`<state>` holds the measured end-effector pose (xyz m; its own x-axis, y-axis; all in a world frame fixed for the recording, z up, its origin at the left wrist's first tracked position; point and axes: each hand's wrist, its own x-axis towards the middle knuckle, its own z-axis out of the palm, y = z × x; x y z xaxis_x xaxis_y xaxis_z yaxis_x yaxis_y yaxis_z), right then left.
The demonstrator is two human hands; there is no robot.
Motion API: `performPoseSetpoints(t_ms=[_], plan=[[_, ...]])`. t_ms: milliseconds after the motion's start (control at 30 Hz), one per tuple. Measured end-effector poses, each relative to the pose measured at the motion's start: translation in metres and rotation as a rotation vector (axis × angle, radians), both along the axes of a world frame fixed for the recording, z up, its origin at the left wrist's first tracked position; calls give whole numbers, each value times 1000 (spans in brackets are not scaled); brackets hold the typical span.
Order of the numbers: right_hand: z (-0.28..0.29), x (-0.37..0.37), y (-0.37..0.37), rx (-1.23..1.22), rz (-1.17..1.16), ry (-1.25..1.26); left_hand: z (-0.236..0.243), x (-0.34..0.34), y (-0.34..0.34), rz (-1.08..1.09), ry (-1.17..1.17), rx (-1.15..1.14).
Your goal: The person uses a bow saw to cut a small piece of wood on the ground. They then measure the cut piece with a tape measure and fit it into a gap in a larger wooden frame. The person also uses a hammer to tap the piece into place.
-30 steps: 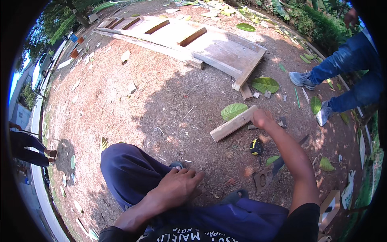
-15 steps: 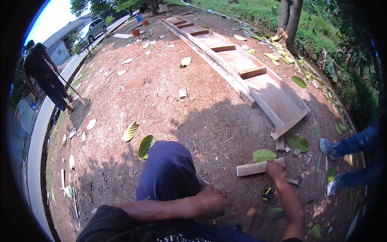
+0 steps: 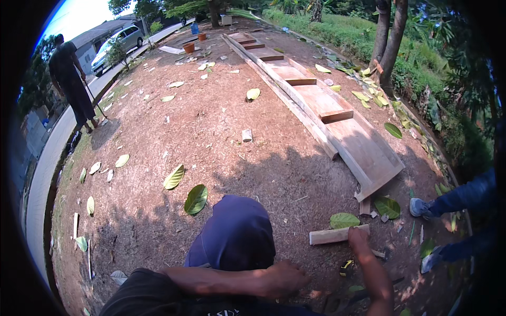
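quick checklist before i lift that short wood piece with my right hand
1. Right hand on the short wood block: ok, touching its right end.
2. Full grip on it: cannot tell, fingers hidden.
3. Left hand free: ok, resting by the knee.
4. Green leaf off the block: not ok, touching its top edge.
5. Other person's shoe apart: ok, but close.
6. Yellow-and-black tool out of the way: ok, lying below the block.

wood block (image 3: 337, 235) | short, pale plank – flat on dirt (right end held)

Pale wood block (image 3: 338, 235), navy knee (image 3: 234, 234) (green leaves (image 3: 196, 199)).
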<state>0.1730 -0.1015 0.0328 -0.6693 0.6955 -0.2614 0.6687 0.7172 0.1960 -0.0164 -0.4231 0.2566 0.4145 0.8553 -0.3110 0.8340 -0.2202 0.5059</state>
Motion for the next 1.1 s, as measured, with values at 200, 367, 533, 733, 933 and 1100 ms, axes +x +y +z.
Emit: performPoseSetpoints(t_ms=[200, 367, 533, 733, 933, 1100], plan=[[-9, 16, 7, 138, 195, -6, 2, 5, -4, -20, -75, 73], [-24, 18, 14, 94, 181, -14, 9, 6, -1, -63, -24, 0], [-23, 25, 6, 111, 193, -14, 2, 8, -4, -117, -24, -13], [-11, 19, -11, 44, 110, -25, 8, 0, -7, -119, -3, -24], [2, 29, -17, 0, 48, 76, 14, -2, -6, -95, 53, -18], [-4, 26, -29, -45, 86, 166, 19, -1, -4, -93, 86, 31]])
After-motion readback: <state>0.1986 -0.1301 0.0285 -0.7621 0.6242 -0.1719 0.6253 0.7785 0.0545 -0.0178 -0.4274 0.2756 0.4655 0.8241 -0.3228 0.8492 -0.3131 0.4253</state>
